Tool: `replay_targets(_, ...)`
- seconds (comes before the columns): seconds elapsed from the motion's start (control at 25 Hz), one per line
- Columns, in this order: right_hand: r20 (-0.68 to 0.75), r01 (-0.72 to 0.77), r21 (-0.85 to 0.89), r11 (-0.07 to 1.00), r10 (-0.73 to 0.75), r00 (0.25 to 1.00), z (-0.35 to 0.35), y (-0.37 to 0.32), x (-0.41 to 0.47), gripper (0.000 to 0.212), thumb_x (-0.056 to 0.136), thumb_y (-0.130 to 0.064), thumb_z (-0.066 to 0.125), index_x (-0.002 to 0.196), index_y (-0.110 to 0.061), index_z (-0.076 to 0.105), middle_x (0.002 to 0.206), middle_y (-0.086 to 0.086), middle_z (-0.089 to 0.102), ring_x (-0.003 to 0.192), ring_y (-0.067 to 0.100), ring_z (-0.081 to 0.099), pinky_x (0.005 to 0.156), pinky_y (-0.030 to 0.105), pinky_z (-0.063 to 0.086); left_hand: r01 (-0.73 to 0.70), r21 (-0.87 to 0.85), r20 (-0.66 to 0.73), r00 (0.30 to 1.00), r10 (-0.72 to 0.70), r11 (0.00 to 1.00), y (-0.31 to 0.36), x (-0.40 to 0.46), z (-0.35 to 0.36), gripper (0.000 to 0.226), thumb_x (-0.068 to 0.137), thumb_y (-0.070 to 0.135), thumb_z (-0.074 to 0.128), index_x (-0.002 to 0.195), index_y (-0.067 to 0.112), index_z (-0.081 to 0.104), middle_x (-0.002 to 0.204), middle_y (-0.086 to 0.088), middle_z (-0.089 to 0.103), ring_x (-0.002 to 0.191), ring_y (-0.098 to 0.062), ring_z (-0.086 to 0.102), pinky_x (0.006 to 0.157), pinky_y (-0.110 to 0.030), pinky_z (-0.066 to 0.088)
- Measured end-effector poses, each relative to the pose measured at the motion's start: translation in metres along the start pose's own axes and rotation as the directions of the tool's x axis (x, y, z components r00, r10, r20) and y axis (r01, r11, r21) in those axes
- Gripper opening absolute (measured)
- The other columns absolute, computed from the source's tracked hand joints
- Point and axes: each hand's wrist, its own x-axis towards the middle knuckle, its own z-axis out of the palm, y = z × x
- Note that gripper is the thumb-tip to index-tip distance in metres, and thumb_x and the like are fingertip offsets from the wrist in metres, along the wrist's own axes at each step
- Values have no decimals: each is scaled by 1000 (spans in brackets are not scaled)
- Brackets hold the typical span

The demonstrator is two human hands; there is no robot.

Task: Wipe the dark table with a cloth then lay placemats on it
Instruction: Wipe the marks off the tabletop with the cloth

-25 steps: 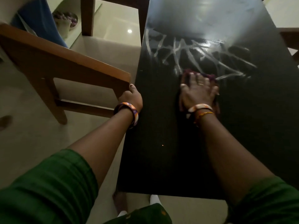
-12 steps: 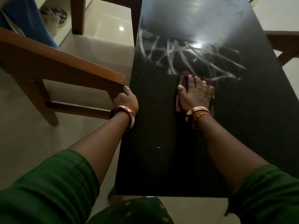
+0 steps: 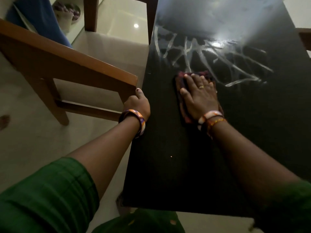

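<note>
The dark table (image 3: 168,165) fills the right half of the view, glossy, with pale wet streaks (image 3: 218,61) across its far part. My right hand (image 3: 199,96) lies flat, palm down, pressing a dark red cloth (image 3: 179,96) onto the tabletop just short of the streaks. The cloth shows at my fingertips and along the left side of my hand; the rest is hidden under my palm. My left hand (image 3: 137,103) is curled over the table's left edge, thumb on top. No placemats are in view.
A wooden chair (image 3: 67,61) stands tight against the table's left side, next to my left hand. A second chair (image 3: 90,14) stands at the far left corner, and a third chair's edge (image 3: 304,37) shows at the right. Blue fabric (image 3: 42,19) hangs at top left over pale floor.
My right hand has slid the cloth slightly left and toward me, away from the streaks. My left hand has stayed on the table edge.
</note>
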Motion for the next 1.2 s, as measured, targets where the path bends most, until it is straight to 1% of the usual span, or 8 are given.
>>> replay_targets(0.12,17,15,47,999,-16,1000,5,-36,52,55,100,-45,24,151,-27,13,160,1,8,147,21,2,118,37,-3,-12,22,-21,1000,12,1000,0,3,2,45,100,42,17,84,14,48,64,1,41,56,-9,41,52,-24,29)
replay_targets(0.36,121,438,85,895,-446,887,8,-28,-8,56,99,-51,22,149,-37,1,159,-9,-5,144,9,-10,110,27,-13,26,18,-28,999,-25,1000,0,1,1,50,100,45,17,80,12,50,70,-1,47,62,-12,45,65,-30,38)
replay_targets(0.48,124,370,51,928,-373,919,-5,10,4,56,99,-50,22,149,-36,2,159,-7,-3,145,11,-8,113,28,-11,66,27,-56,996,-64,997,5,-5,1,48,99,46,17,71,17,42,69,-1,43,61,-11,42,58,-27,32)
replay_targets(0.6,95,281,52,958,-285,954,1,-17,53,55,100,-48,20,151,-32,3,160,-3,-2,146,17,-6,115,33,-8,84,15,-73,994,-83,996,6,-5,3,52,99,47,17,104,9,52,73,-2,45,65,-12,43,65,-31,35)
replay_targets(0.8,104,495,81,865,-501,859,8,-49,27,56,100,-47,19,151,-30,3,159,-2,-5,146,18,-9,112,31,-13,60,20,-128,990,-57,998,5,-3,6,57,100,44,20,124,3,50,98,-9,53,98,-26,51,84,-34,36)
replay_targets(0.92,75,608,79,790,-613,786,10,-30,7,55,100,-47,20,151,-32,4,159,-4,-3,146,16,-7,112,31,-13,64,-3,-125,990,-63,998,4,-1,5,57,100,44,20,120,4,55,92,-8,55,93,-24,51,78,-32,33)
replay_targets(1.04,94,505,82,859,-511,854,5,-48,70,55,101,-46,21,151,-30,8,160,-1,1,147,19,-3,115,33,-9,106,-20,-140,984,-108,994,3,0,8,59,99,48,19,128,6,48,106,-9,54,100,-24,51,81,-33,34)
replay_targets(1.2,98,473,88,877,-480,872,5,-53,71,56,101,-45,19,151,-27,5,160,0,-2,146,21,-6,115,35,-9,95,11,-170,981,-92,995,3,3,11,57,100,46,19,129,5,46,97,-5,50,91,-20,49,80,-32,31)
